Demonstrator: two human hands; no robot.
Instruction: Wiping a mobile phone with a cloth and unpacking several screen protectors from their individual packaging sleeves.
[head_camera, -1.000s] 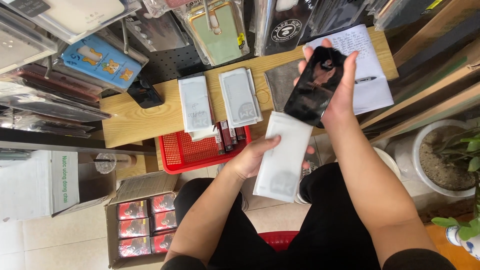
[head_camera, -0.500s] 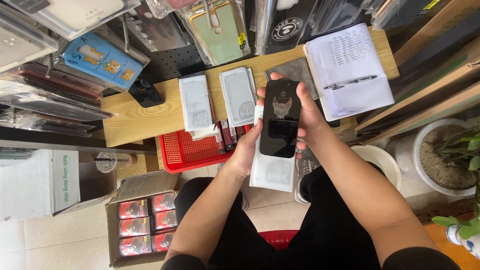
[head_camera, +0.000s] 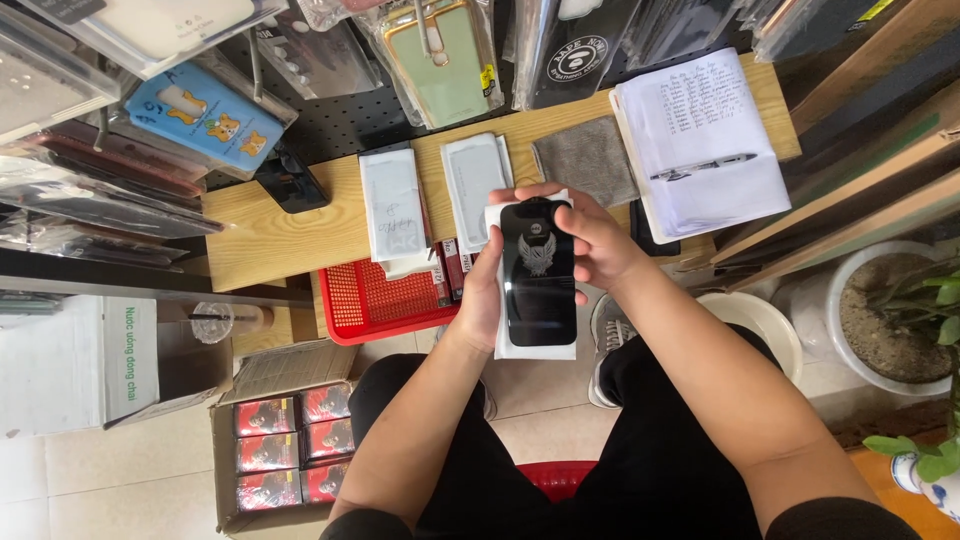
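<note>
Wooden shelf (head_camera: 280, 235) spans the background, carrying two white sleeves (head_camera: 392, 205), a grey cloth (head_camera: 588, 160) and a notebook (head_camera: 700, 140); a red basket (head_camera: 375, 300) sits below its edge. Nearer, over the lap, both hands meet on a black phone (head_camera: 538, 272) lying on a white sleeve (head_camera: 532, 345), long axis running away from the body. Left hand (head_camera: 483, 295) cups the left side from beneath; right hand (head_camera: 590, 240) closes over the top right corner, equally near.
</note>
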